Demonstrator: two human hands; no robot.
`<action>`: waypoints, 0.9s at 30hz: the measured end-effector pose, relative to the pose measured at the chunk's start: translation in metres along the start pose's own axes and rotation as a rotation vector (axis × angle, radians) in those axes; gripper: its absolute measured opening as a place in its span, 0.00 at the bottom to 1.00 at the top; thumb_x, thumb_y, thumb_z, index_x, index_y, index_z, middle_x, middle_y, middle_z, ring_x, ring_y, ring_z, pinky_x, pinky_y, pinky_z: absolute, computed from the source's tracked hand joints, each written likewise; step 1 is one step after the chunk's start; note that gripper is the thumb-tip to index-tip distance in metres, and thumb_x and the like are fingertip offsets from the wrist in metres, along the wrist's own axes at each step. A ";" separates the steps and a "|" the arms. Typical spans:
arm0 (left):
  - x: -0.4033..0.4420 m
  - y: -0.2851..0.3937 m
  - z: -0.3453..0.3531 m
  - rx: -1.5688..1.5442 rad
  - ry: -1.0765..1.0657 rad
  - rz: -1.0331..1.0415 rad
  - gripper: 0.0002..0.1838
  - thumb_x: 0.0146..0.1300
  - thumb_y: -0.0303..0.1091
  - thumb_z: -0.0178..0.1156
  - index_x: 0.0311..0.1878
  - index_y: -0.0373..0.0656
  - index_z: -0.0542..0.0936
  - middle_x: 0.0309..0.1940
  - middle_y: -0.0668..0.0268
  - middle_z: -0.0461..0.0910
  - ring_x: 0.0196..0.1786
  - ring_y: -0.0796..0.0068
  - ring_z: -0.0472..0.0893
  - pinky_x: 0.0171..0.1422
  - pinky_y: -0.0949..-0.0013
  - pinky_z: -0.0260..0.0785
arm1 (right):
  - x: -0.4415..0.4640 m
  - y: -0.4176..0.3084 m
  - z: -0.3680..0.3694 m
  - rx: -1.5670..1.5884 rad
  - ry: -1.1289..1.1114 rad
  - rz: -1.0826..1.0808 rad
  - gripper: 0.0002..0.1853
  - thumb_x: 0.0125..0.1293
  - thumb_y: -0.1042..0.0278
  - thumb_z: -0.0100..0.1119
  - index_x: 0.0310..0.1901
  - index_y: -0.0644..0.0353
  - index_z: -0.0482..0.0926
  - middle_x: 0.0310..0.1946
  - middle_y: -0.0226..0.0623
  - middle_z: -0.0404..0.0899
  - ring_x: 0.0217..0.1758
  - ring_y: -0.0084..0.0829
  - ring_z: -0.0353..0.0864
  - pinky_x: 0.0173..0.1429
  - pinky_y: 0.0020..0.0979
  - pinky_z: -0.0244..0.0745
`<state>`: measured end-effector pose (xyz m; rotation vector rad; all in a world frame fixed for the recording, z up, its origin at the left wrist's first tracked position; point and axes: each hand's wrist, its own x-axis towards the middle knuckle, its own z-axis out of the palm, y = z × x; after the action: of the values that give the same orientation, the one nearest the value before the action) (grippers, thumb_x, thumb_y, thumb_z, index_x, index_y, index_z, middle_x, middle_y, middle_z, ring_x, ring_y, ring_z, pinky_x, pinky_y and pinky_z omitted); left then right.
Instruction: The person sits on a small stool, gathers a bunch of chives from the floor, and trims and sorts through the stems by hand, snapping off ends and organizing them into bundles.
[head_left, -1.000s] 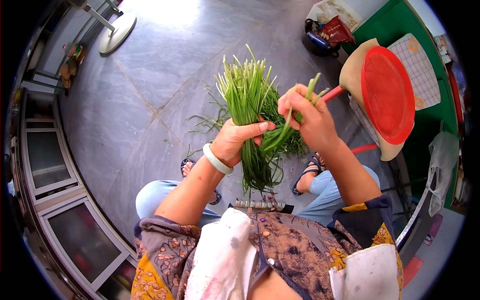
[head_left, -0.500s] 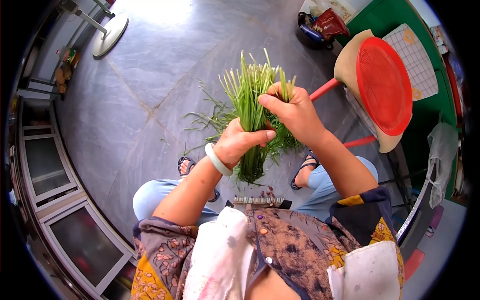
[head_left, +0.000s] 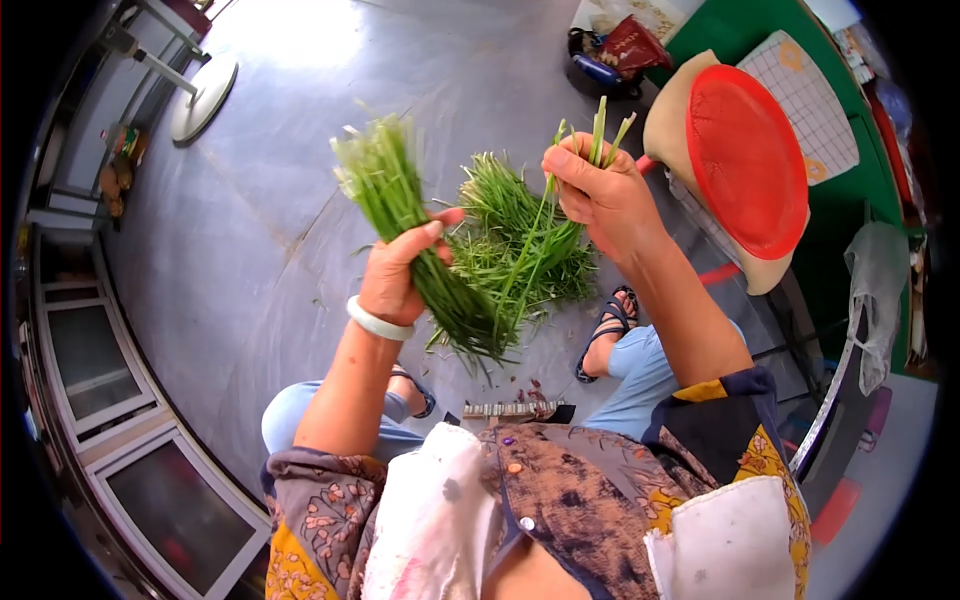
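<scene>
My left hand (head_left: pixel 400 270), with a pale bangle at the wrist, is closed round a thick bunch of garlic chives (head_left: pixel 385 175). The cut ends point up and to the left, and the dark green leaf tips hang down to the right. A few chive stalks (head_left: pixel 600 130) are pinched between the thumb and fingers of my right hand (head_left: pixel 600 190), their long leaves trailing down towards the bunch. Below and between both hands, a pile of chives (head_left: pixel 520 230) lies on the floor, partly behind the held leaves.
On the right, a red plastic basket (head_left: pixel 748 165) rests on a chair by a green table (head_left: pixel 870 190). A dark pot (head_left: pixel 603 75) with packets stands at the back. A fan base (head_left: pixel 204 98) and glass-fronted cabinets (head_left: pixel 95 340) are on the left. My sandalled foot (head_left: pixel 608 335) is near the pile.
My hands have moved apart. The left swings the bunch left and tilts it, while the right draws a few stalks away to the right. The pile on the floor is more exposed.
</scene>
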<state>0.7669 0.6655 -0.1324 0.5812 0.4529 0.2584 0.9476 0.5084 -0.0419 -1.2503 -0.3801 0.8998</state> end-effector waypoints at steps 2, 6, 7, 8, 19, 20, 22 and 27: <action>0.007 0.007 -0.009 0.183 0.122 0.082 0.10 0.61 0.28 0.62 0.45 0.40 0.76 0.38 0.62 0.82 0.28 0.79 0.76 0.34 0.73 0.71 | -0.001 -0.005 -0.004 -0.012 0.024 0.001 0.05 0.66 0.69 0.61 0.34 0.59 0.79 0.22 0.25 0.72 0.15 0.12 0.58 0.19 0.18 0.48; 0.007 0.009 -0.009 0.293 0.192 0.105 0.08 0.59 0.27 0.65 0.41 0.40 0.76 0.24 0.71 0.73 0.24 0.80 0.72 0.31 0.73 0.67 | -0.003 0.000 -0.004 0.004 0.023 0.064 0.05 0.66 0.69 0.61 0.34 0.58 0.79 0.18 0.21 0.68 0.14 0.11 0.56 0.18 0.18 0.47; 0.005 0.005 -0.007 0.282 0.146 0.057 0.08 0.59 0.28 0.65 0.40 0.41 0.76 0.24 0.71 0.73 0.24 0.79 0.72 0.31 0.73 0.66 | -0.004 0.005 -0.002 -0.003 0.044 0.084 0.05 0.66 0.69 0.62 0.34 0.58 0.79 0.17 0.19 0.66 0.14 0.11 0.55 0.18 0.18 0.47; 0.004 0.001 -0.002 0.269 0.102 0.012 0.08 0.59 0.29 0.65 0.39 0.41 0.76 0.25 0.71 0.73 0.24 0.79 0.71 0.32 0.73 0.66 | -0.005 0.009 0.000 -0.026 0.040 0.111 0.05 0.66 0.68 0.62 0.34 0.58 0.79 0.17 0.19 0.66 0.14 0.11 0.56 0.18 0.18 0.47; -0.012 -0.025 0.032 0.034 -0.104 -0.097 0.10 0.61 0.28 0.64 0.44 0.41 0.77 0.35 0.62 0.80 0.37 0.72 0.80 0.45 0.68 0.74 | -0.014 0.051 0.029 -0.162 -0.067 0.035 0.06 0.65 0.73 0.60 0.32 0.66 0.77 0.26 0.30 0.78 0.26 0.20 0.75 0.28 0.24 0.71; -0.013 -0.025 0.034 0.033 -0.102 -0.099 0.10 0.61 0.28 0.64 0.44 0.41 0.77 0.34 0.63 0.80 0.36 0.72 0.79 0.43 0.68 0.74 | -0.015 0.051 0.030 -0.150 -0.087 0.056 0.06 0.65 0.73 0.60 0.34 0.66 0.77 0.27 0.30 0.78 0.27 0.20 0.75 0.29 0.23 0.71; -0.016 -0.024 0.036 0.029 -0.098 -0.101 0.10 0.61 0.27 0.63 0.44 0.40 0.76 0.32 0.64 0.79 0.35 0.72 0.79 0.40 0.68 0.74 | -0.015 0.051 0.033 -0.128 -0.131 0.100 0.04 0.66 0.73 0.59 0.36 0.65 0.77 0.30 0.30 0.78 0.29 0.19 0.76 0.32 0.22 0.72; -0.014 -0.019 0.029 0.030 0.059 -0.030 0.08 0.59 0.26 0.64 0.40 0.40 0.76 0.28 0.66 0.78 0.29 0.75 0.77 0.35 0.71 0.72 | -0.010 0.044 0.026 -0.378 -0.100 0.051 0.08 0.60 0.71 0.63 0.37 0.66 0.77 0.27 0.29 0.77 0.30 0.19 0.73 0.35 0.25 0.69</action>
<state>0.7702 0.6312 -0.1173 0.5968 0.5231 0.2412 0.9072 0.5193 -0.0727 -1.5693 -0.6217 0.9646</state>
